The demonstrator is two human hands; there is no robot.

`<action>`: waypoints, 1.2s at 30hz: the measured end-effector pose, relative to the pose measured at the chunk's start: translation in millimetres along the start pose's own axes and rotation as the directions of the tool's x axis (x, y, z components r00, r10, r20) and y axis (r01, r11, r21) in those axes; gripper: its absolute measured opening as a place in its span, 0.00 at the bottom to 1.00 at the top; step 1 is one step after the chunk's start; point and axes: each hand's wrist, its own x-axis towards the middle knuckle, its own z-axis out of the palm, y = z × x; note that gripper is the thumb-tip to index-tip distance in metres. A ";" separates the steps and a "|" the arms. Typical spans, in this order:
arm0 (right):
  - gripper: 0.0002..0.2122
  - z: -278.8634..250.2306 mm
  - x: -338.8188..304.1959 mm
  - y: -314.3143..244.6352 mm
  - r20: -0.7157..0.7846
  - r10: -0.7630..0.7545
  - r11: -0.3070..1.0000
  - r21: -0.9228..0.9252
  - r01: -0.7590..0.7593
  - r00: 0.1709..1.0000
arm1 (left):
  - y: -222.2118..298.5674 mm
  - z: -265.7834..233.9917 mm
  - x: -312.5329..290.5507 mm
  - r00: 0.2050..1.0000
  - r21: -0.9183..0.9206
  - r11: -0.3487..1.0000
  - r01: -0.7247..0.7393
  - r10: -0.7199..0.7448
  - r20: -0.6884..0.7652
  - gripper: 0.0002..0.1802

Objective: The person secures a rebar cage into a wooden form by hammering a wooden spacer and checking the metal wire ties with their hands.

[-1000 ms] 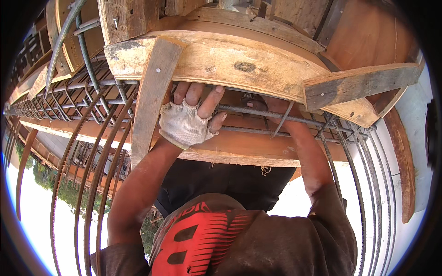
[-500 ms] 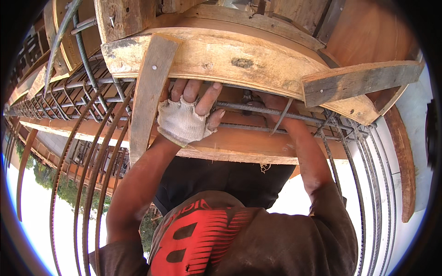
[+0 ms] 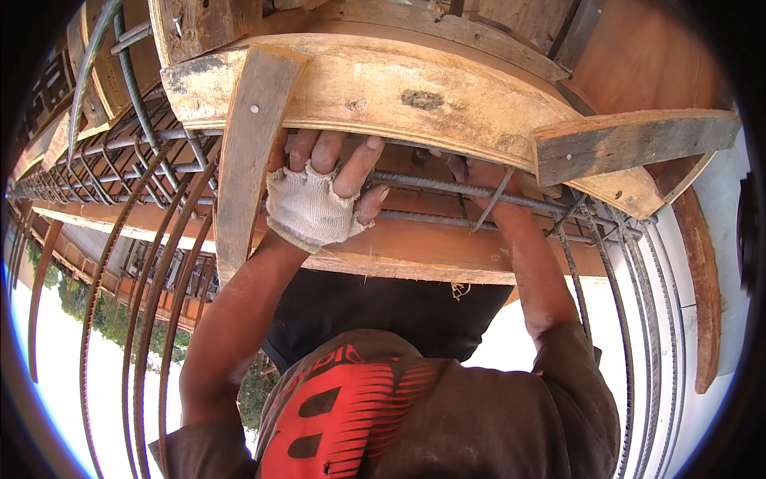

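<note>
Left hand [image 3: 319, 195] in a white fingerless glove, fingers curled closed around a horizontal rebar [image 3: 447, 186], knuckles tucked right under the lower edge of the curved wooden formwork [image 3: 383, 88]. Hardly any room between knuckles and that edge. Rebar runs left to right under the formwork, over an orange-brown plank [image 3: 415, 247] just below. A second thinner bar lies parallel, just beneath the first. Right hand [image 3: 479, 180] reaches up to the same rebar further right, mostly hidden in shadow under the formwork edge; fingers probably closed on the bar, but cannot tell. A thin metal rod [image 3: 488, 207] slants down beside it. Upright wooden batten [image 3: 243, 152] stands just left of the left hand, nearly touching the glove. Short board [image 3: 630, 144] juts out at the formwork's right edge. Curved rebar hoops [image 3: 148, 319] crowd the left side; more hoops at right. Open sky below.
</note>
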 end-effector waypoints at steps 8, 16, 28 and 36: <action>0.23 4.4 1.9 11.5 0.025 0.074 0.987 0.140 -0.077 0.997 | 2.4 5.5 -2.1 1.000 0.002 1.000 0.008 -0.008 -0.018 0.33; 0.23 5.1 7.3 17.4 0.099 0.128 0.973 0.180 -0.144 0.987 | 1.9 2.4 -3.3 1.000 -0.005 1.000 0.020 -0.020 0.002 0.33; 0.28 12.2 -4.9 11.8 -0.040 -0.066 0.998 0.016 0.067 0.997 | -0.7 0.9 1.4 1.000 -0.020 1.000 0.006 -0.006 0.013 0.33; 0.22 11.0 -4.5 12.1 -0.099 -0.088 0.996 -0.001 0.089 0.991 | 1.5 4.6 -3.0 0.999 -0.014 1.000 0.012 -0.013 -0.036 0.33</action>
